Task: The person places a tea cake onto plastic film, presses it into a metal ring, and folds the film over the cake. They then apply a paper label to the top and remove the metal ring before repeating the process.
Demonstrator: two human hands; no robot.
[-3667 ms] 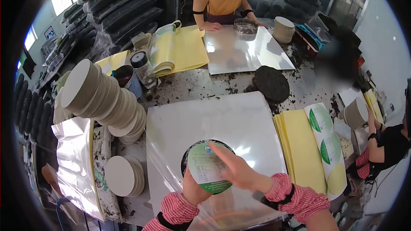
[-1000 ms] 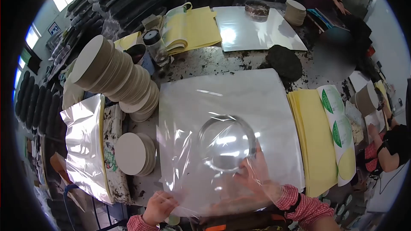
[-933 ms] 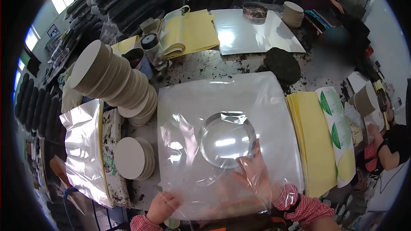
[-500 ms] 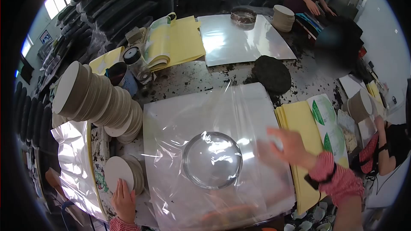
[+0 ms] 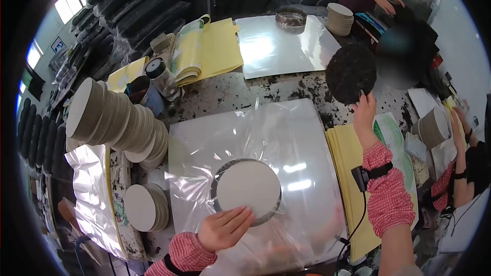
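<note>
While the left hand (image 5: 224, 229) lies low in the centre of the frame, fingers stretched flat on the near rim of a pale disc (image 5: 249, 186), that plain, round disc sits inside a metal ring (image 5: 215, 202) on clear film (image 5: 286, 138). At upper right, the right hand (image 5: 364, 114) pinches the bottom edge of a dark cake (image 5: 351, 73), round, crumbly and held upright. The writing on the green labels (image 5: 393, 132) beside it is too small to read.
</note>
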